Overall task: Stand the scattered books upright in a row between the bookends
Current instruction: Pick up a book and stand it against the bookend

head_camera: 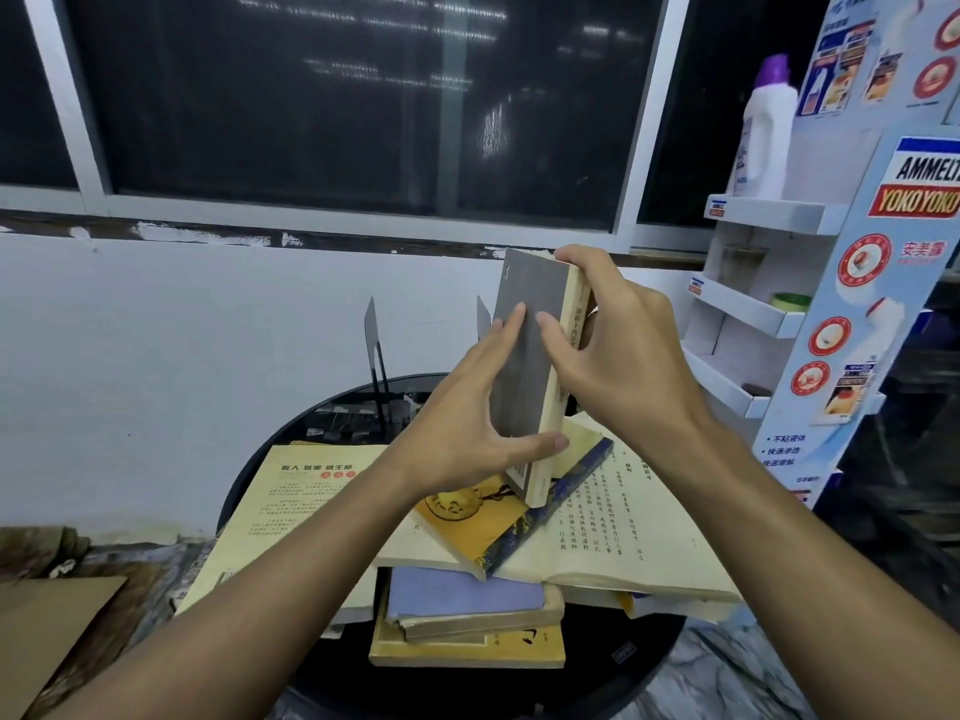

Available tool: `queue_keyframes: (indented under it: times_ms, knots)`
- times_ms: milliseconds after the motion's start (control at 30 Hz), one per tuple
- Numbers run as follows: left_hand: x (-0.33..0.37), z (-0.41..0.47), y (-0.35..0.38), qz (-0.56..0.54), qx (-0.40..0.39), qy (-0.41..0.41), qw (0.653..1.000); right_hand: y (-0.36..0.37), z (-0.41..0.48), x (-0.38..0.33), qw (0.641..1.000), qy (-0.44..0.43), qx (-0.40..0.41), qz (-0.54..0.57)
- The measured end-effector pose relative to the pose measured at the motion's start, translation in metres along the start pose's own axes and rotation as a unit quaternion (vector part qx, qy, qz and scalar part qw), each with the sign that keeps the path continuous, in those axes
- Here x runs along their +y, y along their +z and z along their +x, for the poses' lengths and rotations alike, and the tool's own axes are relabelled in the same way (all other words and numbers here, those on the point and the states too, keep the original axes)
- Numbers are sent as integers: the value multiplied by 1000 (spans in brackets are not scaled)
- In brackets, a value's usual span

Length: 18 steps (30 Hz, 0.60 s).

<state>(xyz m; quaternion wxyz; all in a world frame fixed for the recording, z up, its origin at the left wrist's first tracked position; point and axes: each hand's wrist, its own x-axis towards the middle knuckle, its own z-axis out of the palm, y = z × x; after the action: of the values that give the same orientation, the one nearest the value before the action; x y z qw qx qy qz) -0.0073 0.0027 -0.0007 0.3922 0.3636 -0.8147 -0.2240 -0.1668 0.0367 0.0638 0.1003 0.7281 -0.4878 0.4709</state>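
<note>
I hold a grey-covered book (527,324) upright above the pile, its cream spine turned to the right. My left hand (467,418) grips its lower part, fingers on the grey cover and thumb under the bottom edge. My right hand (613,350) grips the upper spine from the right. Two dark metal bookends stand behind on the round black table (613,683): the left bookend (372,335) in full view, the right bookend (483,317) mostly hidden by the book. Below lie scattered books: a yellow and blue book (493,522), an open book (623,522), a cream book (291,511), a lilac book (462,595).
A white cardboard display shelf (748,314) with a white bottle with a purple cap (766,127) stands at the right. A white wall and a dark window lie behind the table. Brown cardboard (47,631) lies at the lower left on the floor.
</note>
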Motion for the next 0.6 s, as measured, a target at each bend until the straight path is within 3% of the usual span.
queue_keyframes:
  times_ms: [100,300,600]
  knots:
    - [-5,2,-13,7,11,-5,1000,2,9,-4,1000,-9,11,-7]
    - [-42,25,-56,64,146,-28,987,22,35,-13,1000,-24,16,-11]
    - [-123,67,-107,202,113,-143,962,97,87,-12,999,-16,-22,-19]
